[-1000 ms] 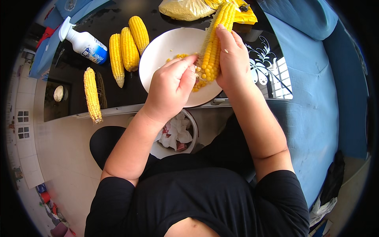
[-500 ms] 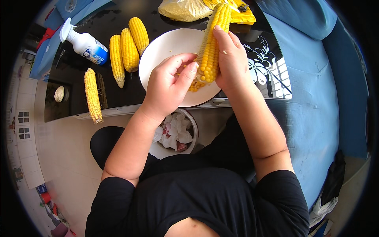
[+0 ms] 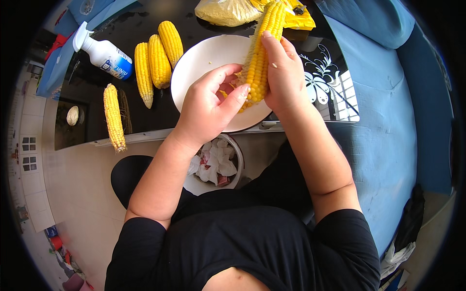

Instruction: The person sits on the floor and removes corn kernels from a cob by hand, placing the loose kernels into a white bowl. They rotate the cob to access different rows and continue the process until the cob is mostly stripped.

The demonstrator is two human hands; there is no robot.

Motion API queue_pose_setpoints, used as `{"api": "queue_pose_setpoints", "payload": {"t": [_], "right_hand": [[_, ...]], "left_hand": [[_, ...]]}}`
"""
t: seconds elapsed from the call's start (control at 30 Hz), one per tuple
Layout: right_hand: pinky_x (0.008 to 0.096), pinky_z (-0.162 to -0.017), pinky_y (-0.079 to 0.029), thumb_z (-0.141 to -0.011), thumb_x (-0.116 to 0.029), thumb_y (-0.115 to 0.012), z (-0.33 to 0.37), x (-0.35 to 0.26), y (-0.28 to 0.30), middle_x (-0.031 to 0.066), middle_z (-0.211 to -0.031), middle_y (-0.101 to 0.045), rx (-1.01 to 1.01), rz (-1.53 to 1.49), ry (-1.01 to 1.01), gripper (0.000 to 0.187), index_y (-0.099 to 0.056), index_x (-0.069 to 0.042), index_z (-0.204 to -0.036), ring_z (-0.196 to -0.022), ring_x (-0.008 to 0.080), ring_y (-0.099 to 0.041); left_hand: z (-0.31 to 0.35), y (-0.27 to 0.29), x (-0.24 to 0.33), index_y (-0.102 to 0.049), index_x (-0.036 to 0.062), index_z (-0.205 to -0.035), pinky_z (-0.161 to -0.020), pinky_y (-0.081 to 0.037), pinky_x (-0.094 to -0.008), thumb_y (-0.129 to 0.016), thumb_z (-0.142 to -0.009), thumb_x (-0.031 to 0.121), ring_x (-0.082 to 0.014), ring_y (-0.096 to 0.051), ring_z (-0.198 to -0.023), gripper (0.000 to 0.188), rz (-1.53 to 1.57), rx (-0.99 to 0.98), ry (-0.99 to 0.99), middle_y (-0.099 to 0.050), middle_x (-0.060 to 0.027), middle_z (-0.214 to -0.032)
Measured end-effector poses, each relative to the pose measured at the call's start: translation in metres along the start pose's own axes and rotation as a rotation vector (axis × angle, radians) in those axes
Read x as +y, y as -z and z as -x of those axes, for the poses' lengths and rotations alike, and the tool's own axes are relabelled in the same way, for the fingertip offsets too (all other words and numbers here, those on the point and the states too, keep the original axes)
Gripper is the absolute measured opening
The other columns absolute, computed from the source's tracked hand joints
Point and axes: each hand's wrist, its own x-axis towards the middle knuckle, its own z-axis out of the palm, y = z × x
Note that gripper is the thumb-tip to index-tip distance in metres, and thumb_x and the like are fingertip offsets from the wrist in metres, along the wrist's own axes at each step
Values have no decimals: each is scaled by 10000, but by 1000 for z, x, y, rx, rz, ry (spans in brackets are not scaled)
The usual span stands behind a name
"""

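My right hand (image 3: 282, 72) is wrapped around an ear of corn (image 3: 264, 53), which it holds tilted above a white plate (image 3: 196, 56). A pale strip along the ear's left side shows where kernels are gone. At the ear's lower end my left hand (image 3: 208, 99) is closed in a loose pinch, its thumb pressed against the kernels and its fingertips partly hidden behind the ear. Some loose kernels (image 3: 224, 93) show by the left fingers. Another kernel (image 3: 274, 65) sticks to the right hand.
Several more ears lie on the black table, among them one ear (image 3: 114, 118) at its front edge. A spray bottle (image 3: 103, 52) lies on its side. A bag of yellow grain (image 3: 225, 12) sits at the back. Below the edge stands a waste bin (image 3: 239, 169) with crumpled tissues.
My left thumb has moved slightly right and down along the lower end of the ear. The ear has turned a little, showing more of its stripped side. The right hand's grip stays.
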Motion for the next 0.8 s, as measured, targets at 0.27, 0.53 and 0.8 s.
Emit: {"api": "queue_pose_setpoints", "payload": {"t": [0.27,0.53,0.8], "right_hand": [[256,-711,-443,-859,-252,-553,1,5,0,58,-921,-538,-79,130,99,409,-430,23,-1136,-804,109,-512],[255,-701,-462,-865,-228,-548,-3,8,3,67,-935,-544,-54,159,75,375,-441,15,-1130,-798,115,-536],[272,-706,-447,-862,-248,-541,2,0,0,78,-920,-531,-55,83,-3,412,-418,34,-1136,-800,123,-508]], "left_hand": [[2,2,-2,-528,-103,-1077,-695,-507,-243,-589,-797,22,-125,-607,-753,312,72,-14,51,-623,-117,-865],[2,1,-8,-532,-112,-1072,-723,-508,-255,-555,-808,14,-151,-618,-785,294,4,-19,6,-629,-149,-892],[0,1,-6,-465,-80,-1169,-702,-486,-266,-547,-868,135,-167,-605,-784,379,-28,-89,38,-617,-148,-907]]}}
